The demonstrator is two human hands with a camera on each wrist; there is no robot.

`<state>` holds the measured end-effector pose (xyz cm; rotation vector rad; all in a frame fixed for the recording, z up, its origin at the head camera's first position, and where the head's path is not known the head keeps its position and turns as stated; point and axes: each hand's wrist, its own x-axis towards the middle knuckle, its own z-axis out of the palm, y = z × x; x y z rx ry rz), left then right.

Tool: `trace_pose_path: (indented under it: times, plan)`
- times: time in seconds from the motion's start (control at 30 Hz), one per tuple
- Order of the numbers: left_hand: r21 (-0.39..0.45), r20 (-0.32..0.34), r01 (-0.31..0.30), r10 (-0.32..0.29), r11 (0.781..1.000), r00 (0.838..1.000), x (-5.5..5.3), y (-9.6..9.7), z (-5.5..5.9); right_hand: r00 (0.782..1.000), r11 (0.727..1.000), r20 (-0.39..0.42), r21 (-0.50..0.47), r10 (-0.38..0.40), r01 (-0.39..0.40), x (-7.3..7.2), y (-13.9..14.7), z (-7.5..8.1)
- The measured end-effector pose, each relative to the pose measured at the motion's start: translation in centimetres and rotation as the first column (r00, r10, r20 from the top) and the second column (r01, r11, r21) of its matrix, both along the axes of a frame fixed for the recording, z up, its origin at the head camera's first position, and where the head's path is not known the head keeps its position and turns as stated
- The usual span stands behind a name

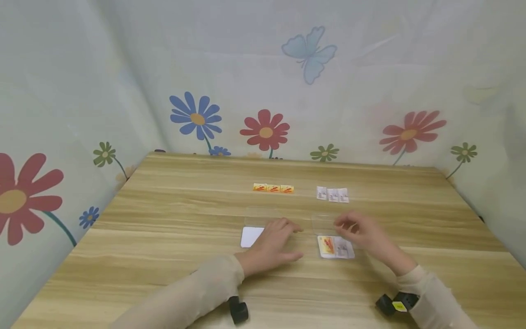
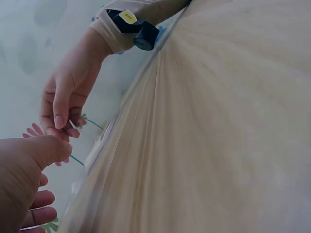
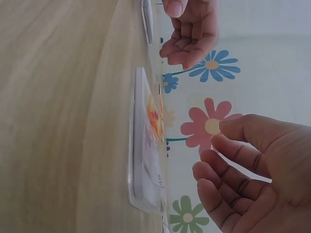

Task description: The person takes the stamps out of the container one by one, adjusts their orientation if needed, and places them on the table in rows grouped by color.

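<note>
My left hand [image 1: 274, 244] hovers with relaxed, spread fingers over a small case [image 1: 249, 236] with a white surface, hiding its right part. A clear lid [image 1: 256, 215] lies folded back behind it. To the right, my right hand [image 1: 367, 234] hangs at the far right corner of a second small case [image 1: 337, 254]. On that one lie a yellow-and-red picture piece [image 1: 327, 245] and a pale grey picture piece [image 1: 342, 247], side by side; its clear lid [image 1: 322, 224] is also turned back. In the right wrist view the right fingers [image 3: 233, 179] are loosely bent, thumb and forefinger apart, nothing between them.
Farther back on the wooden table [image 1: 164, 205], three yellow-and-red pieces [image 1: 273, 188] form a row. Three pale pieces [image 1: 333, 194] lie to their right. A flowered cloth [image 1: 349, 105] hangs behind the table and along both sides.
</note>
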<state>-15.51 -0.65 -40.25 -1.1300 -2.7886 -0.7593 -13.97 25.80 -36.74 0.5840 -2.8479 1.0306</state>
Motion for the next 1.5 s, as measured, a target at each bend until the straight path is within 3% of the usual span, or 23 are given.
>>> trace_pose_path:
  times: [0.5,0.87,1.1,1.5]
  plan:
    - [-0.033,0.047,-0.032,0.034,0.999,0.998,0.0,1.7,-0.2,0.998,0.998,-0.036,0.035,0.06,-0.058,0.0,-1.0,-0.9]
    - [-0.083,0.02,-0.037,0.039,0.996,0.999,0.0,3.1,-0.4,0.998,0.996,-0.032,0.068,0.057,-0.055,0.0,-1.6,-1.3]
    - [-0.096,-0.019,-0.042,0.04,0.994,0.999,-0.2,3.5,-0.8,0.994,0.994,-0.073,0.082,0.08,-0.074,0.0,-1.9,-1.7]
    - [-0.159,-0.037,-0.075,0.07,0.984,0.997,0.0,4.6,-0.5,0.997,0.993,-0.026,0.088,0.079,-0.076,0.0,-1.5,-2.2]
